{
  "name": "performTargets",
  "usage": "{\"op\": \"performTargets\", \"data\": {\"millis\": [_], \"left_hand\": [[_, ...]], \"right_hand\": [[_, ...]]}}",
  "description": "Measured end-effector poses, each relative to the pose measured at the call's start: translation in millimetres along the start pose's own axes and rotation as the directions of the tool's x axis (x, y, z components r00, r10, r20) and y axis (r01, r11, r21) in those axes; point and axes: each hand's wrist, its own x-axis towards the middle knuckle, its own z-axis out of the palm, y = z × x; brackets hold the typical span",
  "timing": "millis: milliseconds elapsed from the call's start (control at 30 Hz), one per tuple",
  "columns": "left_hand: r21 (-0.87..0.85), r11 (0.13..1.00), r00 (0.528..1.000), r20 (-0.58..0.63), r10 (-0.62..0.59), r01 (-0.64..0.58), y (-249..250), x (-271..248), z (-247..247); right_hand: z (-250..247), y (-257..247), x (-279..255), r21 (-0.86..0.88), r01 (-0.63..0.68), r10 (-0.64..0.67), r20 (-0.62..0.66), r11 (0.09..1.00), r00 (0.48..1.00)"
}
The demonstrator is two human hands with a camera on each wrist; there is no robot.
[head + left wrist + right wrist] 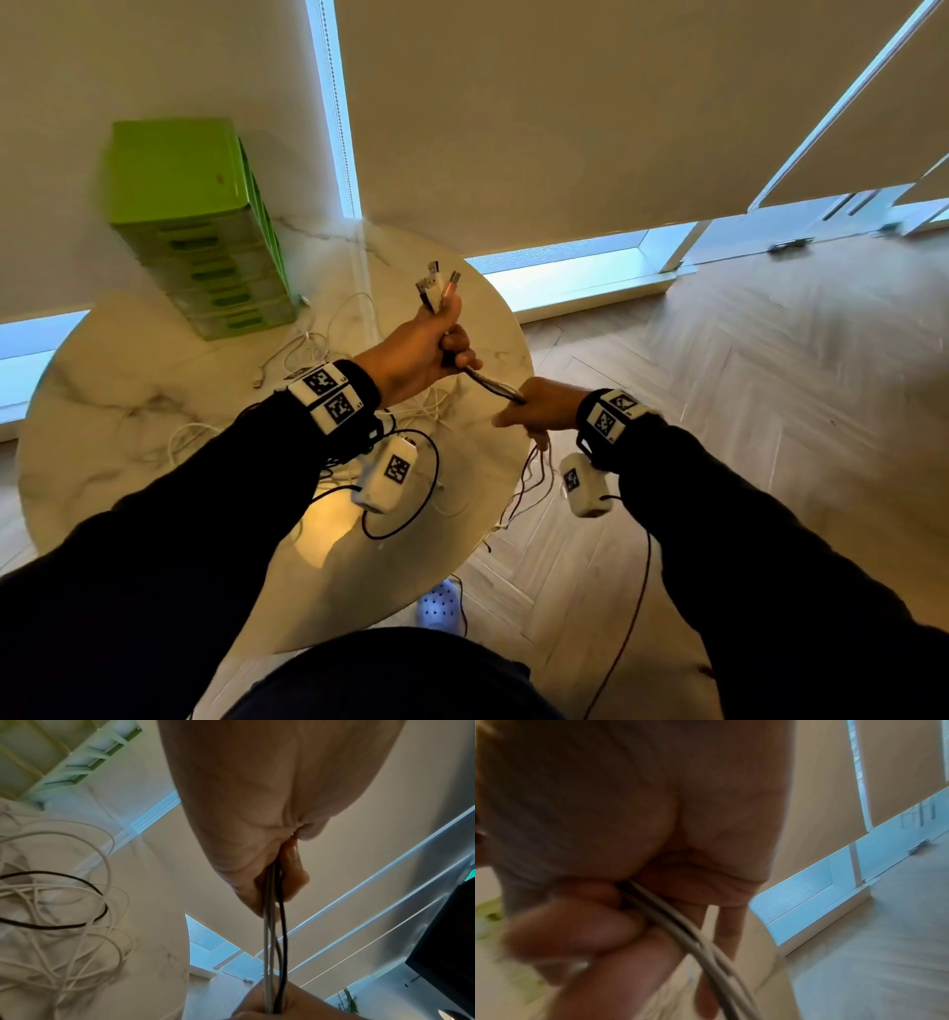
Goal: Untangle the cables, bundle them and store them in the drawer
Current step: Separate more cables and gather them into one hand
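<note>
Above the right edge of the round marble table (128, 354), you are holding a gathered bundle of cables (493, 384) stretched between both hands. Your left hand (418, 354) is gripping the bundle near its plug end, fingers curled fully round it, with the USB plugs (436, 285) sticking up past your thumb. Your right hand (539, 406) is closing round the same bundle lower down, just beside the left, fingers wrapped tight; the loose tails (531, 478) are hanging below it past the table's right edge toward the floor.

Left wrist view: grey and black strands (273, 933) are running straight out of your curled fingers (295, 878) down into the other hand (282, 1004). Right wrist view: blurred, but pale strands (698, 935) are passing through your closed fingers (582, 923).

On the table, a tangle of white cables (308, 349) is lying across the middle toward the far edge, one black cable (64, 898) looping through it. A green drawer unit (195, 221) is standing at the table's far left edge, against the wall; I cannot tell whether any of its drawers is open. Each wrist is carrying a marker-tagged camera box (390, 475).
</note>
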Motion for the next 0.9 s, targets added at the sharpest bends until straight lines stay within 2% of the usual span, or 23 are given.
{"op": "performTargets", "data": {"millis": [67, 133, 233, 300, 367, 433, 500, 567, 633, 700, 800, 833, 900], "left_hand": [[-0.025, 0.999, 0.999, -0.041, 0.03, -0.031, -3, 2, -3], [-0.036, 0.992, 0.99, -0.081, 0.114, -0.117, -3, 3, -1], [-0.06, 0.974, 0.967, -0.149, 0.209, -0.219, 2, 5, 9], [-0.052, 0.963, 0.947, -0.201, 0.249, -0.265, 5, 10, 15], [-0.04, 0.96, 0.938, -0.228, 0.263, -0.279, 8, 15, 21], [-0.036, 0.962, 0.94, -0.226, 0.254, -0.269, 9, 19, 25], [-0.035, 0.966, 0.946, -0.214, 0.245, -0.258, 5, 20, 27], [-0.042, 0.967, 0.951, -0.194, 0.24, -0.253, 1, 19, 27], [-0.051, 0.97, 0.958, -0.179, 0.224, -0.236, -4, 16, 26], [-0.001, 0.973, 0.959, -0.17, 0.227, -0.23, -8, 15, 24], [0.232, 0.943, 0.956, -0.116, 0.27, -0.238, -16, 14, 12], [0.336, 0.913, 0.957, -0.091, 0.276, -0.231, -17, 13, 6], [0.47, 0.858, 0.956, -0.093, 0.28, -0.206, -15, 11, -3]], "right_hand": [[-19, 18, -2, -0.201, -0.084, 0.05, -0.172, 0.976, 0.984], [-30, 34, -4, -0.409, -0.177, 0.031, -0.34, 0.895, 0.94], [-19, 44, -9, -0.408, -0.233, 0.019, -0.464, 0.883, 0.886], [3, 43, -10, -0.408, -0.194, 0.009, -0.414, 0.892, 0.91], [31, 38, -8, -0.427, -0.093, -0.043, -0.299, 0.899, 0.953], [59, 31, -4, -0.436, -0.002, -0.084, -0.178, 0.9, 0.98], [77, 20, 0, -0.431, 0.033, -0.078, -0.086, 0.902, 0.993], [80, 8, 5, -0.268, 0.012, -0.025, -0.048, 0.963, 0.999], [71, -7, 7, 0.028, 0.06, -0.058, -0.078, 0.998, 0.995], [56, -23, 5, 0.254, 0.184, -0.14, -0.182, 0.949, 0.973], [40, -42, -5, 0.463, 0.338, -0.234, -0.269, 0.82, 0.934], [36, -47, -7, 0.496, 0.362, -0.247, -0.283, 0.79, 0.927], [31, -53, -12, 0.474, 0.383, -0.251, -0.319, 0.793, 0.914]]}}
